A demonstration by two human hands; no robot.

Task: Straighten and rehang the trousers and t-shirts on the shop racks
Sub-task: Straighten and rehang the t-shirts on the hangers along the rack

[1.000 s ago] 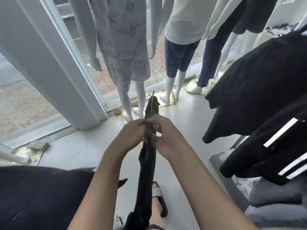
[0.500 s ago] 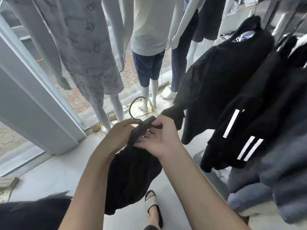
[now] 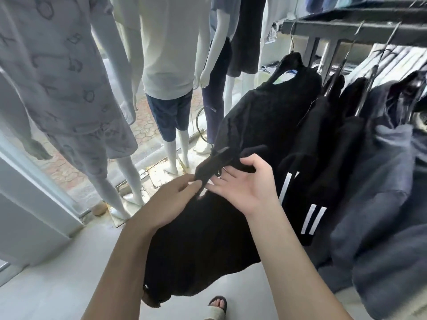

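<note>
A black garment (image 3: 196,245) on a dark hanger (image 3: 215,158) hangs from my hands in the middle of the view. My left hand (image 3: 171,202) pinches its top edge by the hanger. My right hand (image 3: 245,183) holds the fabric just right of it, fingers partly spread. To the right, a rack rail (image 3: 351,28) carries a black t-shirt (image 3: 272,112), black trousers with white stripes (image 3: 307,199) and grey-blue garments (image 3: 388,204) on wire hangers.
Several white mannequins stand ahead by the shop window: one in a patterned grey set (image 3: 57,88), one in a cream t-shirt and navy shorts (image 3: 168,65), one in dark trousers (image 3: 215,107). A white pillar (image 3: 30,204) is at left. My sandalled foot (image 3: 217,307) is below.
The view swung right and up toward the rack. The black garment spread out wider and moved toward the hanging clothes; both hands stayed on its top edge.
</note>
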